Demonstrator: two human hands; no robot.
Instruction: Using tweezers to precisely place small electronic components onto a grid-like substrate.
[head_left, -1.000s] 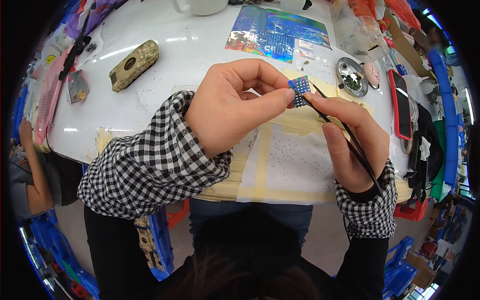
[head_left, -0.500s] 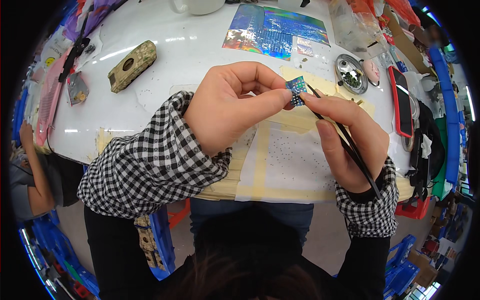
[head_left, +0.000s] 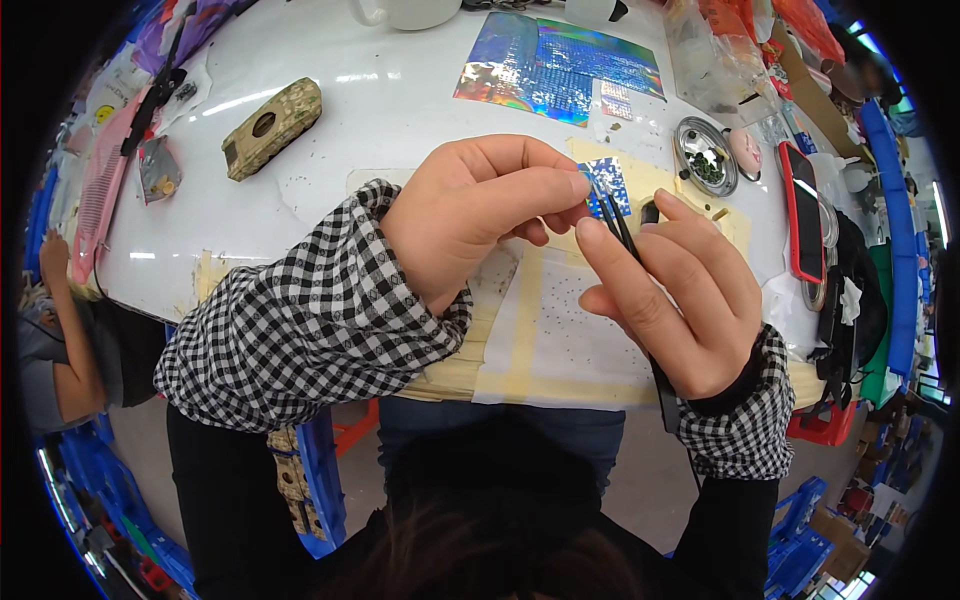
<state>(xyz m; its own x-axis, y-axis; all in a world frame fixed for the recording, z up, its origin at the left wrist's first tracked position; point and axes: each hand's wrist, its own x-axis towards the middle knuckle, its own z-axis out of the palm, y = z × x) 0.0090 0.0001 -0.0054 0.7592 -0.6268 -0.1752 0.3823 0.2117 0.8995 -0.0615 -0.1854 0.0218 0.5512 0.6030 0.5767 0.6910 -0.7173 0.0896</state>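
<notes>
My left hand [head_left: 485, 210] pinches the edge of a small holographic sticker sheet [head_left: 612, 178], blue and silver with little squares, above the table. In my right hand [head_left: 680, 290] are black tweezers [head_left: 622, 232], their tips at the face of the sheet. Whether the tips grip a sticker is too small to tell. Beneath the hands lies white paper [head_left: 565, 330] with many tiny dark specks, edged by yellowish tape. Near my right hand a round metal dish [head_left: 706, 157] holds small dark green pieces.
Larger holographic sheets [head_left: 555, 65] lie at the back. A camouflage-patterned shell with a round hole [head_left: 272, 130] rests on the left. On the right lies a red-cased phone [head_left: 801, 215]. A pink comb [head_left: 108, 190] is at the far left, with another person's arm [head_left: 70, 330] near it.
The small sheet has turned to show its patterned face more fully. My right hand has shifted its grip on the tweezers, and their tips now lie over the sheet.
</notes>
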